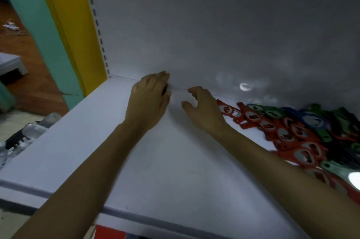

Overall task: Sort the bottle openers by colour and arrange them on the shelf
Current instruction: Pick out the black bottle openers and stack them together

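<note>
Head view: both arms reach in over the white shelf point(175, 170) toward its back panel point(194, 34). The left hand point(150, 100) lies palm-down at the join of shelf and panel. Its fingers stretch over a small dark thing point(165, 90) that only just shows at their edge. I cannot tell whether this is an opener, or whether the hand grips it or merely covers it. The right hand point(203, 111) sits just beside it with its fingers loosely curled, and nothing shows in it.

The pile of bottle openers point(296, 133) lies unsorted to the right of both hands, spreading from the back panel toward the front edge. The right hand is plainly the nearer: the red openers point(251, 120) at the pile's left fringe start just past its wrist. These nearest ones seem to lie slanted, from back-left to front-right. Behind them a green opener point(270, 111) and a blue opener point(311, 122) overlap at other angles, so the pile has no common direction. A pick likely means a short sideways move to the right.
</note>
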`<state>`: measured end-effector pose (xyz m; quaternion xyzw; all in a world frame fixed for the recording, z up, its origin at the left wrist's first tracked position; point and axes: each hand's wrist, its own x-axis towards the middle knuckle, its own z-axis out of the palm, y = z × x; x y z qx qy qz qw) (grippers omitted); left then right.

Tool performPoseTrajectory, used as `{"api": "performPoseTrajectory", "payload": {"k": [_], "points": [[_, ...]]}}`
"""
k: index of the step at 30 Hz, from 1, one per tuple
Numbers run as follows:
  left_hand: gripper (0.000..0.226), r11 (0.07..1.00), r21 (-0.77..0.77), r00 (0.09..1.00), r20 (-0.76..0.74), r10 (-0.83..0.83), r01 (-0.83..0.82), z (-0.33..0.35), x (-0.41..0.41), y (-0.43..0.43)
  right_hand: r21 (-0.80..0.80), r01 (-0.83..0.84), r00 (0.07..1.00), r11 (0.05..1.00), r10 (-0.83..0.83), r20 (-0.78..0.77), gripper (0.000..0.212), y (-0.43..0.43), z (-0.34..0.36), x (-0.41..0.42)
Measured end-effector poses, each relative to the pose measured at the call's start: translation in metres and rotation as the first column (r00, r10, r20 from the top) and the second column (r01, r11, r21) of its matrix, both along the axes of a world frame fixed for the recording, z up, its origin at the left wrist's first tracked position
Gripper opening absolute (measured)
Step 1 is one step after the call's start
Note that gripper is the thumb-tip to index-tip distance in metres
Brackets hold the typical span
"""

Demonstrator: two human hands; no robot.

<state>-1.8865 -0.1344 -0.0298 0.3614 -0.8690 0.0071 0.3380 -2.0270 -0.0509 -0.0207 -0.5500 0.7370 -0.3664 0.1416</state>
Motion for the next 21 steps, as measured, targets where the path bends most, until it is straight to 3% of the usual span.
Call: {"api": "performPoseTrajectory", "payload": {"k": [3,7,15,21], "points": [[0.05,0.972,-0.061,0.966,0.146,-0.214,0.225,0.007,-0.032,0.038,-0.044,-0.002,0.989,0.999,-0.005,-0.146,0.049,0.054,0.006,-0.023],[0.051,0.909,-0.019,0.902,0.135,-0.41,0.416,0.002,-0.077,0.099,-0.084,0.128,0.947,0.988,-0.147,-0.286,0.046,0.134,0.009,-0.059],[0.049,0.761,0.036,0.744,0.186,-0.642,0.648,-0.004,-0.18,0.206,-0.166,0.436,0.838,0.885,-0.466,-0.282,0.038,0.265,-0.002,-0.123],[0.053,0.654,0.112,0.63,0.189,-0.753,0.748,-0.01,-0.235,0.255,-0.228,0.616,0.725,0.754,-0.656,-0.208,0.033,0.328,-0.015,-0.176]]}}
